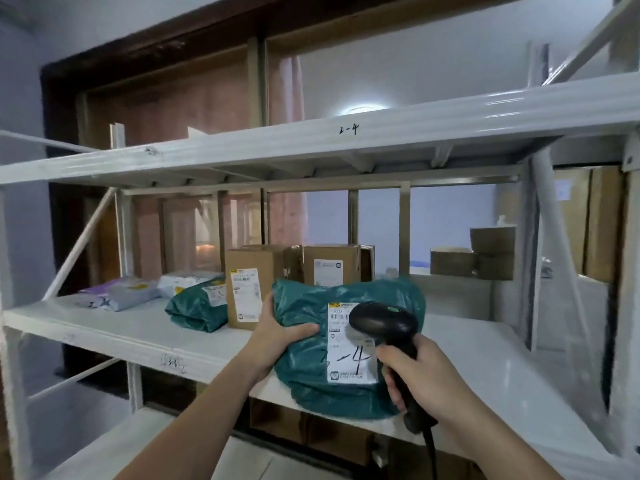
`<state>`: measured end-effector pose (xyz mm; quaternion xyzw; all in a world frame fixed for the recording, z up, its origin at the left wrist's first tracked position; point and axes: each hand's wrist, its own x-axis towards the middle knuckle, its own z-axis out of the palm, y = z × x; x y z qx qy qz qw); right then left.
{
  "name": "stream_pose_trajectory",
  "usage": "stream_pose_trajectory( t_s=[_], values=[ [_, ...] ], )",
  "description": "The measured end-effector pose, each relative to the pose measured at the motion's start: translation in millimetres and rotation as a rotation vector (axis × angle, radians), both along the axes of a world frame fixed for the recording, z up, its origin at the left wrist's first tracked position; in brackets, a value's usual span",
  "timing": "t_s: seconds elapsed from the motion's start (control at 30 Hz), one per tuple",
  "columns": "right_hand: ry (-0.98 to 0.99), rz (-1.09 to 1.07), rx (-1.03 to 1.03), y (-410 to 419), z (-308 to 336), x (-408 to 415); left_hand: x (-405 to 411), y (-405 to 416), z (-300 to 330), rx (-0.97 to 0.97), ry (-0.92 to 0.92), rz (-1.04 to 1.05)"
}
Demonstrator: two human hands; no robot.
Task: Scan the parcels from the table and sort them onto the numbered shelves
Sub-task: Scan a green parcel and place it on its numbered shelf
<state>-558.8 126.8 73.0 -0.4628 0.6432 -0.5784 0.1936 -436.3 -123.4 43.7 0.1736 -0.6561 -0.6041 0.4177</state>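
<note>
My left hand grips the left side of a green plastic-wrapped parcel, held over the front edge of the white middle shelf. Its white label faces me with a handwritten "-4". My right hand grips the handle of a black barcode scanner, whose head sits right in front of the label's barcode. The shelf beam above is marked "2-4".
Farther back on the same shelf lie another green parcel, pale mailer bags and two cardboard boxes. More boxes stand behind the rack at right. A lower shelf shows below.
</note>
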Motion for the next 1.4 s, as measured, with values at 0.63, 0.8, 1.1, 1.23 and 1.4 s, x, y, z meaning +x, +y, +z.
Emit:
stream_pose_trajectory(
  t_s=[0.63, 0.8, 1.1, 1.23, 1.4],
  values=[
    [0.073, -0.120, 0.052, -44.7, -17.1, -6.7, -66.7, -80.4, -1.9, -0.284, -0.079, 0.372],
    [0.091, -0.136, 0.058, -56.9, -5.9, -5.5, -73.6, -71.8, 2.6, -0.260, -0.090, 0.449],
    [0.097, -0.102, 0.069, -70.3, -3.9, -7.3, -78.2, -62.6, -6.0, -0.934, -0.354, 0.819],
    [0.091, -0.097, 0.064, -73.5, -4.1, -9.4, -77.8, -70.9, -9.2, -1.177, -0.445, 0.744],
    [0.086, -0.095, 0.058, -73.6, -4.7, -10.8, -68.2, -81.6, -4.7, -1.228, -0.669, 0.663]
  ],
)
